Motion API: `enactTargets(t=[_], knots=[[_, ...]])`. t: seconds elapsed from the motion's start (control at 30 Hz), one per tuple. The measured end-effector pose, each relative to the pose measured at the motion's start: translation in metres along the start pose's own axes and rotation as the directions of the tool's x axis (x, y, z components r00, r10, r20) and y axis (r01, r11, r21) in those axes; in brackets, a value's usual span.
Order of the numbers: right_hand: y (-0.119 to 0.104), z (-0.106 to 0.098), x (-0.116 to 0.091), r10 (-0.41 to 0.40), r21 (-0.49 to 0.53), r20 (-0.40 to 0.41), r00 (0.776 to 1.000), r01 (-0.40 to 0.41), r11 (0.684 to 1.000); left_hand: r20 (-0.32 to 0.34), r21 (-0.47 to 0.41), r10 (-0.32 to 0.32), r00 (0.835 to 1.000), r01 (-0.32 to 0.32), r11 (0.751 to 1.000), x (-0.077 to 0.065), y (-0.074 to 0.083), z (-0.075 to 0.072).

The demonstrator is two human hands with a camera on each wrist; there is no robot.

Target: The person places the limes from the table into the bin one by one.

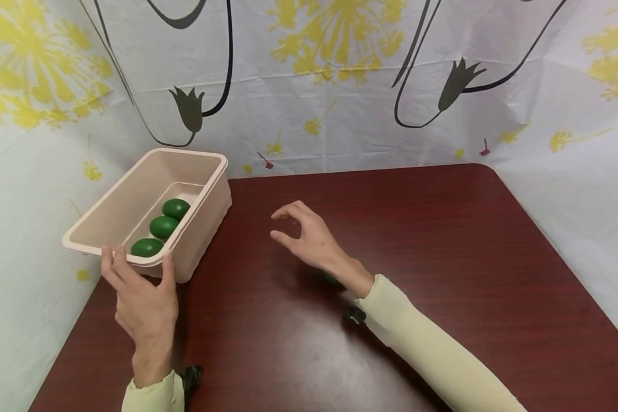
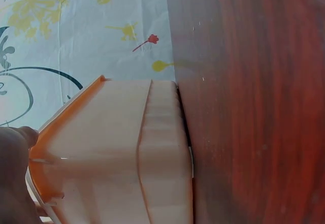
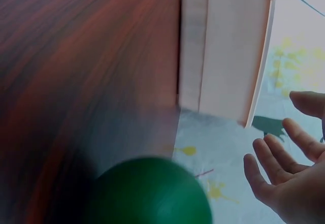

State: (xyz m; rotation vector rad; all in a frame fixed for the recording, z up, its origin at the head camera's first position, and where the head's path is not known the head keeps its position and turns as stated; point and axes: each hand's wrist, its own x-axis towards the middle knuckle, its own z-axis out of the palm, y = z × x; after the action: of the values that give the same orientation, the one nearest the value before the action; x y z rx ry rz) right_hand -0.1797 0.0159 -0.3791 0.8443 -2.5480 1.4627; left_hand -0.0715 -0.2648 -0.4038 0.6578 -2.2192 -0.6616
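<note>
A pale pink plastic bin (image 1: 206, 223) stands at the table's left side with three smooth, glossy green eggs (image 1: 163, 227) inside, lined up along its right wall. My left hand (image 1: 146, 309) holds the bin's near rim, fingertips over the edge and thumb at the near right corner; the left wrist view shows the bin's outer wall (image 2: 111, 148). To the right of the bin, my right hand (image 1: 311, 237) hovers over the table with loosely curved fingers and nothing between them. Another green egg (image 3: 152, 196) lies on the table under my right wrist, mostly hidden in the head view.
The dark red wood-grain table (image 1: 417, 229) extends to the right of both hands. A white sheet (image 1: 298, 126) with yellow and grey flower prints hangs behind the table and along its sides, close to the bin.
</note>
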Motion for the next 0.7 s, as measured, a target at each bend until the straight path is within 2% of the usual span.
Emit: enactTargets(t=[0.37,0.7], knots=[[0.01,-0.018,-0.017,0.067,-0.005,0.042,0.997,-0.067,0.998,-0.002,0.0,-0.009,1.0,0.009,1.0,0.002,0.002,-0.002],[0.03,-0.036,-0.038,0.1,-0.015,0.034,0.994,-0.1,0.995,0.002,-0.009,0.002,1.0,-0.002,1.0,0.001,0.001,0.0]])
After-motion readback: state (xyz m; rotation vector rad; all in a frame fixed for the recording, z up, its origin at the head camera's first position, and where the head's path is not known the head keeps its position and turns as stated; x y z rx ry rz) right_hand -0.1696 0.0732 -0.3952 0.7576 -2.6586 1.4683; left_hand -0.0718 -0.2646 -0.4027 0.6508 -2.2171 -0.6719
